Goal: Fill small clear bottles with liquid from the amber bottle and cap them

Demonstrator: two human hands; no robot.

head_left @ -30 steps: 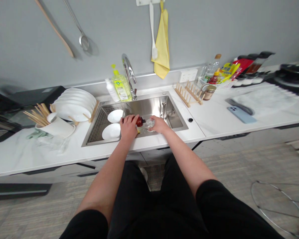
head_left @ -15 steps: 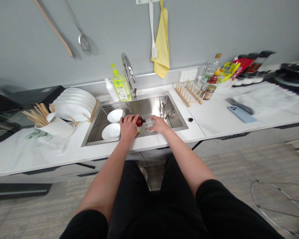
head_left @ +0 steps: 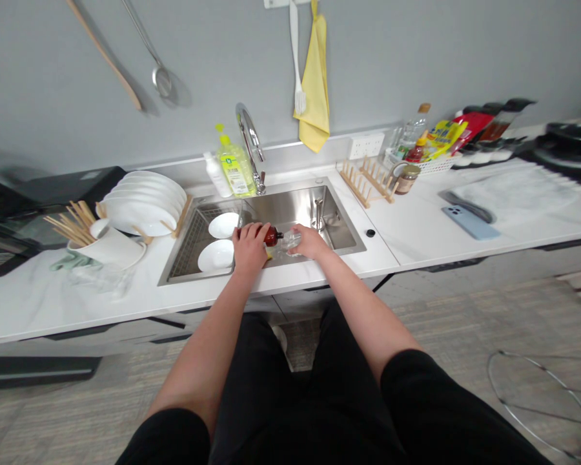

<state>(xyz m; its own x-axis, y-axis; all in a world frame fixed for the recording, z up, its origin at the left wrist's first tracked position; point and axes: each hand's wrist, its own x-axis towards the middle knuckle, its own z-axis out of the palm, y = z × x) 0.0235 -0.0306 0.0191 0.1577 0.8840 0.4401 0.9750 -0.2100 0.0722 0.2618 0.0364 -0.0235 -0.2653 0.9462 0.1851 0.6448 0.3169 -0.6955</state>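
My left hand (head_left: 250,247) is wrapped round a dark red-brown bottle (head_left: 272,236) that lies tipped on its side over the sink, its narrow black neck pointing right. My right hand (head_left: 310,241) grips a small clear glass (head_left: 291,240), whose mouth faces the bottle's neck. Whether the two touch, and whether liquid flows, I cannot tell. Below both hands is the steel sink (head_left: 353,242). A bit of something yellow (head_left: 270,256) shows under my left hand. Two white bowls (head_left: 215,256) sit in the rack on the sink's left side.
Behind the sink stand the faucet (head_left: 246,129), a green soap bottle (head_left: 237,171) and a white bottle (head_left: 217,174). Plates (head_left: 142,200) and a chopstick holder (head_left: 109,245) are at left. A wooden rack (head_left: 368,183), a jar (head_left: 407,179), a phone (head_left: 469,221) and a black cap (head_left: 370,233) lie right.
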